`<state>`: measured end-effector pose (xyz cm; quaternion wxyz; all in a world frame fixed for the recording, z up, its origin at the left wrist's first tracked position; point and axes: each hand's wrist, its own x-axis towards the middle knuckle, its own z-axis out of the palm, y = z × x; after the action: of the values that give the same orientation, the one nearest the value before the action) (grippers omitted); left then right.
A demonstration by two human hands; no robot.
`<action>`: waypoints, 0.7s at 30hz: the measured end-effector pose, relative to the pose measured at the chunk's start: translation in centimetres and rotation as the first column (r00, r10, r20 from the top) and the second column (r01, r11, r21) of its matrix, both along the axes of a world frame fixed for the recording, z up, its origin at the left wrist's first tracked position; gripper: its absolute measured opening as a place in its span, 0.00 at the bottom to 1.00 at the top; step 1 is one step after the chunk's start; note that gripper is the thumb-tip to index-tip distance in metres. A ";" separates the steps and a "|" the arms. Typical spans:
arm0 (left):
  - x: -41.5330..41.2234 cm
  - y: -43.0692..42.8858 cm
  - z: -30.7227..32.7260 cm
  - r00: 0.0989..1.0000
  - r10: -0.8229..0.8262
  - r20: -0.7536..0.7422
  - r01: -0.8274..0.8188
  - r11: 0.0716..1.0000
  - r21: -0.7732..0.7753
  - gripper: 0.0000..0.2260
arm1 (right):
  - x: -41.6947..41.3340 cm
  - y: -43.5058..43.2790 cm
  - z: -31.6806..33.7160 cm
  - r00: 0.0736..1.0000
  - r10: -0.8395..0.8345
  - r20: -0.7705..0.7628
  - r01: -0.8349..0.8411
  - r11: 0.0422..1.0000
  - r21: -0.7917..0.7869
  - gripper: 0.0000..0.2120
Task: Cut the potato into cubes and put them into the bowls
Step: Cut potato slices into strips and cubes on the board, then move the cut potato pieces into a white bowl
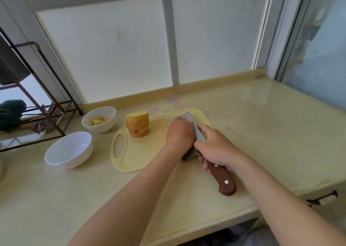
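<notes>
Potato stack (137,124) upright on cutting board (131,157)

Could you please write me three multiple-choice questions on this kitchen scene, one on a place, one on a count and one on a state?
1. Where does the stack of potato slices stand?
A) in a pan
B) on the cutting board
C) on a plate

2. How many white bowls stand on the counter?
A) one
B) two
C) four

3. What is the right hand doing?
A) resting flat on the counter
B) lifting a bowl
C) gripping the cleaver by its wooden handle

Answers:
1 B: the stack stands upright on the board, near its handle hole.
2 B: the farther bowl and the nearer bowl both stand left of the board.
3 C: its fingers curl round the handle.
</notes>
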<state>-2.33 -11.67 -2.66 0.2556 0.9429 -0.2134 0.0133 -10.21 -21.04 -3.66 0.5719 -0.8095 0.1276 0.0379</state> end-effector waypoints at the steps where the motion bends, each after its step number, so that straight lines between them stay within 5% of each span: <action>1: 0.1 -0.1 -0.1 1.000 -0.004 0.005 0.004 1.000 0.002 0.16 | -0.1 0.1 0.1 1.000 -0.002 0.006 0.002 1.000 0.012 0.31; 14: 1.3 -2.1 2.8 0.978 -0.175 0.109 0.160 0.977 0.138 0.14 | -1.3 -1.2 1.8 0.981 -0.175 0.082 0.151 0.958 0.243 0.31; 21: 3.7 1.6 8.2 0.962 -0.163 0.220 0.148 0.986 0.081 0.14 | 1.0 1.0 7.3 0.983 -0.105 0.149 0.065 0.964 0.256 0.30</action>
<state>1.40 -10.06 5.51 0.1997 0.9232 -0.3148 0.0934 -9.19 -20.08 3.69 0.6791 -0.7249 0.1097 -0.0365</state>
